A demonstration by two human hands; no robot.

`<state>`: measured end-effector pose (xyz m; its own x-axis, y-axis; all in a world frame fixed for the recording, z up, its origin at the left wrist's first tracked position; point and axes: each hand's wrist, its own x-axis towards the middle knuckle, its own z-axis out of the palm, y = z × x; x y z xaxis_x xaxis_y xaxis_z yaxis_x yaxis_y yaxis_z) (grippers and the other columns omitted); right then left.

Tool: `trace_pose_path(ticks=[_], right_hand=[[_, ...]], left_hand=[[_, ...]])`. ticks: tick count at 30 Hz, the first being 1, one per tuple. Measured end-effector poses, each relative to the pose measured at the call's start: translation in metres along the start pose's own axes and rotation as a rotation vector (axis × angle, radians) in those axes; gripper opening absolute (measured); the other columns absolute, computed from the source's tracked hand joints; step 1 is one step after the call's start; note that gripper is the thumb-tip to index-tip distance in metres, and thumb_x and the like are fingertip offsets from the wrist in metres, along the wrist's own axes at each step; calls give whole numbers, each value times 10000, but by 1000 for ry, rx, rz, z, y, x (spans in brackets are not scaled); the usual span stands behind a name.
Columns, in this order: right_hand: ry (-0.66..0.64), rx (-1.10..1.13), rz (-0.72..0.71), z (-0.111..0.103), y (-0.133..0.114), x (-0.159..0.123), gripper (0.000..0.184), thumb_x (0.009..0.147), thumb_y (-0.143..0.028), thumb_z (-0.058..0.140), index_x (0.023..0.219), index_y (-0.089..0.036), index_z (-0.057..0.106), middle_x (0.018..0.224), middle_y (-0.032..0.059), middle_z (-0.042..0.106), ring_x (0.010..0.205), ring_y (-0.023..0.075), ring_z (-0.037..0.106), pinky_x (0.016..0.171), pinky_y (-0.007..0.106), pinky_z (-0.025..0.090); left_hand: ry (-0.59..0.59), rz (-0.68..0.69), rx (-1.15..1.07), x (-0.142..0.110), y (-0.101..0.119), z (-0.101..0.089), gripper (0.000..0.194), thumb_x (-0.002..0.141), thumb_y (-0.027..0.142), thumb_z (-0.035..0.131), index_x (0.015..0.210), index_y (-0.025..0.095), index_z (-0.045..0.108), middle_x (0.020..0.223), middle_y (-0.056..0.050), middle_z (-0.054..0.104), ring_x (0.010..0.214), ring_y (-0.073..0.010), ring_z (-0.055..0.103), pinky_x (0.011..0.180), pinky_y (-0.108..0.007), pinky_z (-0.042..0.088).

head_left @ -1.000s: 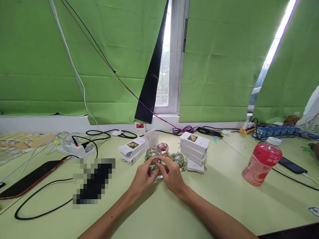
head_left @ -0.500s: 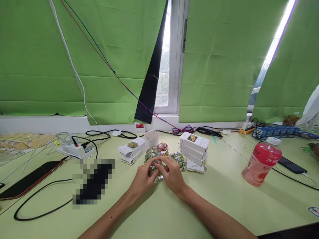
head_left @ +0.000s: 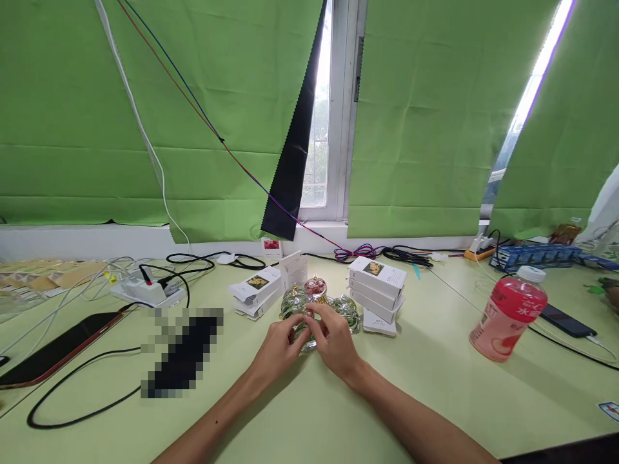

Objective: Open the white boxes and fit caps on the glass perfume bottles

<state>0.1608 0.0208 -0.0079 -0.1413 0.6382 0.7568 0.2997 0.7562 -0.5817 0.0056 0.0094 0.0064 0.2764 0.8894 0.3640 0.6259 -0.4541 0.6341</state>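
My left hand (head_left: 280, 343) and my right hand (head_left: 334, 338) meet at the middle of the table, thumbs and fingertips bent together in a pinch. Whatever sits between the fingertips is mostly hidden; a small shiny bit shows there. Just behind my left hand lies a cluster of round green-and-silver shiny pieces (head_left: 293, 300), some with gold loops on top. A reddish round piece with a gold rim (head_left: 316, 288) rests beyond the fingers. More round green pieces (head_left: 347, 309) lie beside my right fingers, seemingly in clear wrapping.
White boxes (head_left: 258, 283) lie left of the pieces, with an upright white card (head_left: 293, 270) behind. A stack of white boxes (head_left: 377, 283) stands right. Farther right are a red drink bottle (head_left: 510, 312) and a phone (head_left: 567, 320). A power strip (head_left: 145, 291) and cables lie left.
Both hands stay in nearly the same place. The right index finger has shifted slightly at the fingertips; nothing else has visibly moved.
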Motion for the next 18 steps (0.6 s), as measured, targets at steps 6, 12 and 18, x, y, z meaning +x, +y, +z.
trace_pose_path(ticks=[6,12,18], right_hand=[[10,-24,24,1,1,0,191,986,-210,528,1124,-203,659,974,63,691,707,160,616,660,273,511],[12,-11,61,-1,-2,1,150,977,-249,562,1069,-197,668,917,48,649,664,144,583,581,242,494],[6,11,26,-2,-4,1,260,990,-228,530,1228,-209,632,1071,84,677,713,152,623,563,245,504]], left_hand=[[30,30,18,1,2,-1,262,930,329,501,849,167,691,618,17,638,521,-111,451,541,-222,334],[18,44,12,1,2,0,254,941,306,494,869,170,696,661,18,665,541,-107,458,560,-216,346],[18,54,14,0,3,-1,280,950,309,484,841,166,699,654,16,666,531,-104,447,552,-216,351]])
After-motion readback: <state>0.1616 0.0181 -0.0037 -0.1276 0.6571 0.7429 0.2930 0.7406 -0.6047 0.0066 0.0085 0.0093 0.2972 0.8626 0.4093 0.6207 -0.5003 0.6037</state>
